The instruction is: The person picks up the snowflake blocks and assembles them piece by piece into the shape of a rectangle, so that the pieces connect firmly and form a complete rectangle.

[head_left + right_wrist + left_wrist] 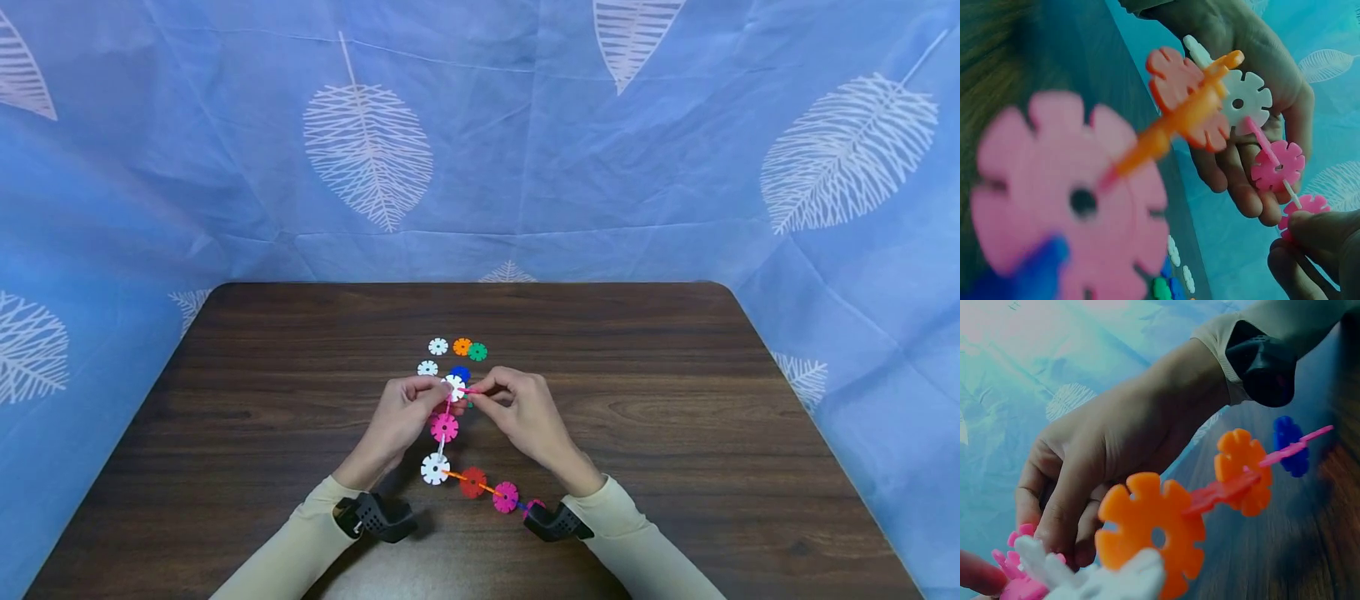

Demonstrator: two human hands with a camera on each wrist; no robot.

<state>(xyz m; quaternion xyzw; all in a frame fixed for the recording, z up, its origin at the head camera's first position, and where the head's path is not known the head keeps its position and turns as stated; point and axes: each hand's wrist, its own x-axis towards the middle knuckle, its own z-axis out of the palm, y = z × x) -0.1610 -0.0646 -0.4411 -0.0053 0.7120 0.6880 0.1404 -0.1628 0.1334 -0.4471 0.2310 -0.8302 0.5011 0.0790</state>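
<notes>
A chain of slotted plastic snowflake discs runs between and below the hands. My left hand (397, 419) pinches a white disc (454, 387) at the chain's upper end, its lower fingers curled beneath. From the other side my right hand (531, 412) pinches a pink disc (1311, 207), seen edge-on from the head, against the white one's rim. Below hang a pink disc (444, 427) and a white disc (435, 469). From there the chain turns right through a red disc (472, 482) and another pink disc (506, 497), passing partly behind the right wrist.
Loose discs lie on the dark wooden table (637, 350) beyond the hands: white (438, 346), orange (462, 347), green (477, 352), a second white (427, 368) and blue (460, 372). A blue leaf-print cloth (487, 167) hangs behind the table's far edge.
</notes>
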